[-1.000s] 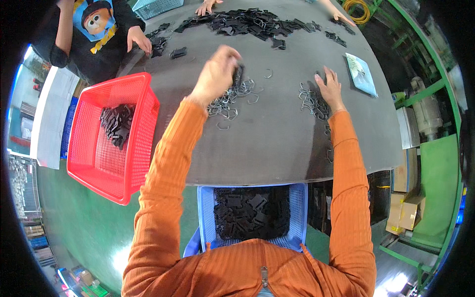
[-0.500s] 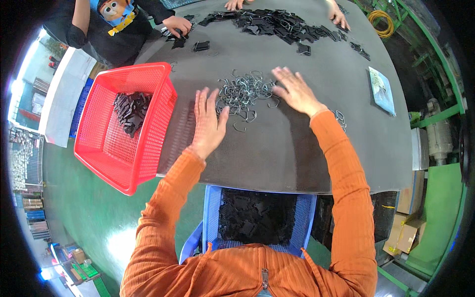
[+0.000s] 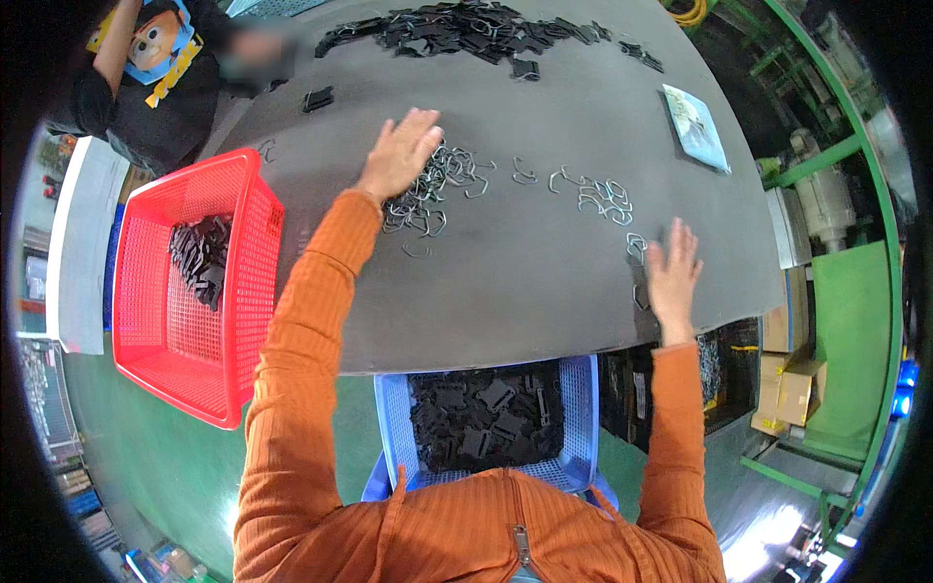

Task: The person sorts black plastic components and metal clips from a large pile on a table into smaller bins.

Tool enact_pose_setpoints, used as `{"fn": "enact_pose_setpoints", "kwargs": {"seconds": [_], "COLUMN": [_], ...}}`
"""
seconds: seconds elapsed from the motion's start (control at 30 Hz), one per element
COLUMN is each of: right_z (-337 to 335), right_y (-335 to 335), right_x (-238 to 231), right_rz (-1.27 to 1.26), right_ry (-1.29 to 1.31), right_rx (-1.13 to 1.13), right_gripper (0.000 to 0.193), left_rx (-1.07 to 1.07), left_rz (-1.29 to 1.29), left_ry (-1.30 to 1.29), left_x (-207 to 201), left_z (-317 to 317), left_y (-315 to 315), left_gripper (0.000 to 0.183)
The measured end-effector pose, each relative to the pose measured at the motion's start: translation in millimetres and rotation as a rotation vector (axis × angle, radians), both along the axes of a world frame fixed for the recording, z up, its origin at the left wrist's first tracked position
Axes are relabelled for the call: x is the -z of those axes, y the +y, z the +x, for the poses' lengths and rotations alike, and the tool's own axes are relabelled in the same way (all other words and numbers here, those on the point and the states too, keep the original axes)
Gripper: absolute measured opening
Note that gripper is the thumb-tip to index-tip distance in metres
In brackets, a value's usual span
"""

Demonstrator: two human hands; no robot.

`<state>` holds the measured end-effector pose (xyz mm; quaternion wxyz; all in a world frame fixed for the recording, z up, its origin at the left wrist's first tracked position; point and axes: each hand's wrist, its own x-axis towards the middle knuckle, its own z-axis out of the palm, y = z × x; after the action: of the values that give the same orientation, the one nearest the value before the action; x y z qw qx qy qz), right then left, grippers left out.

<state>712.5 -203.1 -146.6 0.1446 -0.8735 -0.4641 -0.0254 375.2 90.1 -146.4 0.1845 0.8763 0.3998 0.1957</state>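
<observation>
My left hand (image 3: 397,155) lies over the left far side of a pile of bent silvery wire rings (image 3: 442,180), its fingers stretched out and pointing away to the right. It partly hides the pile. Near the right front edge of the grey table (image 3: 486,291), my right hand (image 3: 673,282) is flat with fingers spread, and I see nothing held in it. Close to its left side lie a few loose wire rings (image 3: 637,246). Another loose cluster of wire rings (image 3: 604,197) is spread between the pile and my right hand.
A red plastic basket (image 3: 255,291) with black flat pieces stands at the left. Below the near table edge is a blue basket (image 3: 585,408) of black plastic pieces. A heap of black pieces (image 3: 476,34) lies at the far side. A co-worker (image 3: 160,107) is at far left; a blue-white packet (image 3: 696,128) lies right.
My right hand has moved from the pile toward the right and nearer me, and wire rings now lie spread that way. My left hand has moved forward onto the pile. The view has shifted.
</observation>
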Motion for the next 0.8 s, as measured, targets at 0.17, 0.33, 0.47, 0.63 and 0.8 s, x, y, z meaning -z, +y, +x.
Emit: {"fn": "enact_pose_setpoints", "kwargs": {"seconds": [0.17,0.33,0.47,0.63,0.8], "right_z": [-59.8,-74.4,-92.8,-233.3,-204.3], "right_y": [93.1,133.7,93.7,58.8,108.0], "right_x": [4.4,0.7,-42.0,-45.4,-30.0], "right_rz": [0.148,0.293,0.303,0.229,0.247], "right_ry": [-0.027,0.474,0.336,-0.101,-0.232], "right_rx": [-0.239,-0.535,-0.477,-1.149,-0.674], "right_gripper": [0.065,0.054,0.053,0.051,0.041], "left_rx": [0.117,0.345,-0.175,-0.516,-0.519], "left_rz": [0.002,-0.299,-0.175,0.089,0.094], "left_ry": [-0.032,-0.294,-0.681,-0.703,-0.673], "left_x": [-5.0,-13.9,-47.3,-14.0,-3.1], "left_z": [53.9,109.9,-9.0,-101.2,-101.1], "left_y": [-46.6,-85.3,-87.1,-95.7,-95.6], "left_gripper": [0.055,0.055,0.045,0.038,0.034]}}
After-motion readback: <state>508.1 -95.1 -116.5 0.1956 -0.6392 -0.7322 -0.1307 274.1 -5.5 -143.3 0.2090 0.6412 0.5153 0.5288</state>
